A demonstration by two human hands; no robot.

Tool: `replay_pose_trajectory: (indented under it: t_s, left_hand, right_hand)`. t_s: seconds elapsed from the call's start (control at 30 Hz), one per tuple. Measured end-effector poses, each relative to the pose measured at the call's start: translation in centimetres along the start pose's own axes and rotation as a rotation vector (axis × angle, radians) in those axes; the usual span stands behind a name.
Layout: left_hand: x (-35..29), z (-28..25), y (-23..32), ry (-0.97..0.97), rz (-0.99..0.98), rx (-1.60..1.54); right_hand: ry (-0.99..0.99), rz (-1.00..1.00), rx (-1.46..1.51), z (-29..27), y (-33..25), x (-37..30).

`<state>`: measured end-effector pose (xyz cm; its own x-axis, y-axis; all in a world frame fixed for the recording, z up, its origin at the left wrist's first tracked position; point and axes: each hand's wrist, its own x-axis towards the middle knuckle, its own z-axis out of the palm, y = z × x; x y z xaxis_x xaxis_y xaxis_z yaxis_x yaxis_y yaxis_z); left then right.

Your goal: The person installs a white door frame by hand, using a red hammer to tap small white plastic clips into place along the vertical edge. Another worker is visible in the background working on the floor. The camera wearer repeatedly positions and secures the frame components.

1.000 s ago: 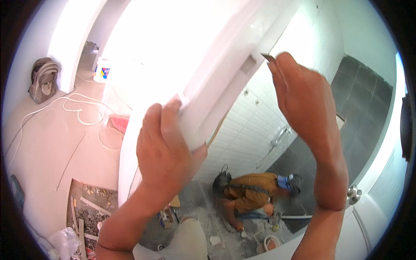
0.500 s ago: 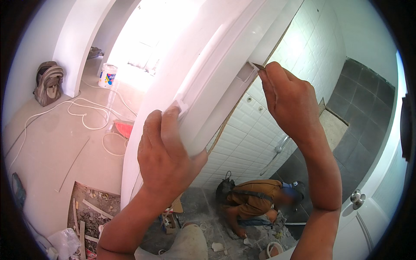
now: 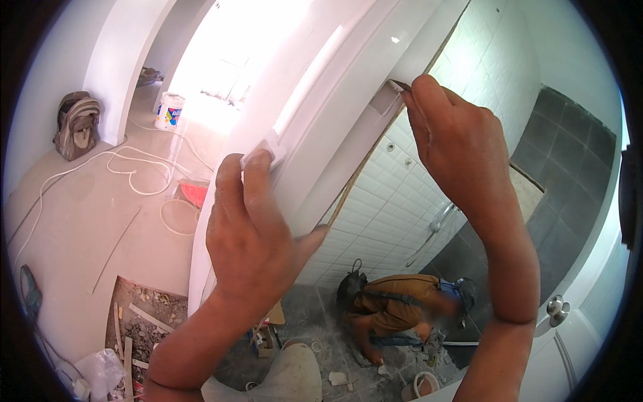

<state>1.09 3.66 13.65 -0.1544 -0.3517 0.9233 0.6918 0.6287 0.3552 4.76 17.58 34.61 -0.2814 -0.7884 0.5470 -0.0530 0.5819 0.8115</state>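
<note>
White tiles [image 3: 375,208] cover the wall behind and to the right of a white door frame [image 3: 335,144]. At a shallow recess [image 3: 384,102] in the frame, the right hand [image 3: 462,137] pinches a thin, dark blade [image 3: 400,85] between its fingers, the tip at the recess. Lower on the frame, the left hand [image 3: 248,234] has its thumb spread wide from the fingers, whose tips touch a small pale piece [image 3: 274,153]. Below and right of the frame, a person [image 3: 398,305] in brown crouches; left of it stand a bucket [image 3: 169,110] and a backpack [image 3: 77,127].
</note>
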Motion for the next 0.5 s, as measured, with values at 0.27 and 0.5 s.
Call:
replay_pose_trajectory:
  t_s: [0.27, 0.5]
  left_hand:
    - [0.0, 0.0, 0.6, -0.044, 0.025, 0.063]
    - [-0.1, 0.0, -0.3, -0.002, 0.033, 0.016]
  right_hand:
    - [-0.1, -0.077, -0.246, -1.7, -0.6, 0.4]
    - [-0.219, 0.006, -0.149, -4.3, 0.0, 0.5]
